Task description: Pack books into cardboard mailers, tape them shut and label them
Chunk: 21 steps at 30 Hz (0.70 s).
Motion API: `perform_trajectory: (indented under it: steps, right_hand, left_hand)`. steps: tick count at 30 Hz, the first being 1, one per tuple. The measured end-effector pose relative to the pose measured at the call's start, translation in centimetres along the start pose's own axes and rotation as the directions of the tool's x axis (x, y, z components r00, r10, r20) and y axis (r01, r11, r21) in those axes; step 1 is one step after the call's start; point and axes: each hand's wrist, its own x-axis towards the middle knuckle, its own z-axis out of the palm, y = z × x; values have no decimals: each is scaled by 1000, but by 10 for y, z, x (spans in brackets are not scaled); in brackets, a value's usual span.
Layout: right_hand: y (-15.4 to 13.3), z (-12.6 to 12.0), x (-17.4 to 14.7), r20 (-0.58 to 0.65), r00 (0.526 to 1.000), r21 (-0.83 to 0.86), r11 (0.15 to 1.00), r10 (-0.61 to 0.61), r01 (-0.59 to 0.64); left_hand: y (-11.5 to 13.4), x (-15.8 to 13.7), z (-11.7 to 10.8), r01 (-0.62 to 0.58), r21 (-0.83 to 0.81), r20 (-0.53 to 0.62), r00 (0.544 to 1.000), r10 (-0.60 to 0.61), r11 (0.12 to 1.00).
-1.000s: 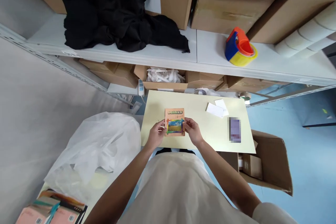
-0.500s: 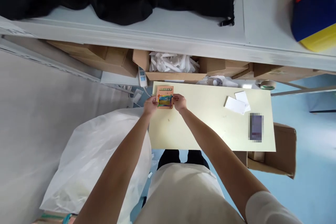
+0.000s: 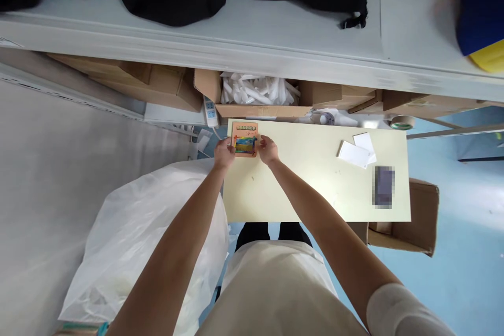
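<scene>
At the far left corner of the pale table [image 3: 283, 194], an orange book [image 3: 244, 143] lies with its picture cover up, the left hand [image 3: 224, 154] holding its left edge between thumb and fingers. The right hand's [image 3: 269, 150] fingers are narrowed at its right edge, though I cannot tell whether they grip; white cards [image 3: 353, 154] lie toward the far right corner.

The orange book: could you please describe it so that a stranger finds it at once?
Below the grey shelf stands the pale yellow table. Near its far left corner, between the left hand and the right hand, is the orange book. Its cover shows a rainbow-framed landscape, whereas the two flat items towards the table's right end are white.
</scene>
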Motion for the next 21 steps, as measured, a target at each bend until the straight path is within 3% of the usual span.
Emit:
perform_trajectory:
  steps: [3,6,8,10,13,16,18,19,21]
  right_hand:
    - [11,-20,-20,35,999,119,993,-23,18]
    - [30,-59,-55,64,993,203,975,-104,89]
    - [41,-96,-80,63,988,218,968,-139,123]
    - [48,-141,-100,45,983,229,960,-179,164]
    - [41,-224,-116,-69,960,200,939,-271,279]
    - [10,-315,-111,-307,870,30,910,-386,414]
    - [-18,-372,-98,-451,774,-72,882,-445,466]
    - [-32,-396,-89,-512,727,-105,873,-457,475]
    - [-58,-436,-67,-559,711,-103,887,-426,451]
  left_hand:
    - [11,-11,-8,-35,10,-1,999,35,999]
    - [32,-28,-17,-116,0,27,993,116,993]
    - [54,-41,-22,-165,-17,134,977,166,986]
    - [84,-55,-26,-199,-38,298,933,202,979]
    - [150,-76,-29,-257,-138,504,813,291,956]
    - [238,-90,-26,-310,-371,503,725,470,875]
    - [301,-91,-19,-360,-482,384,733,562,799]
    - [332,-89,-15,-386,-493,307,762,571,780]
    - [389,-78,-3,-428,-459,181,813,553,779]
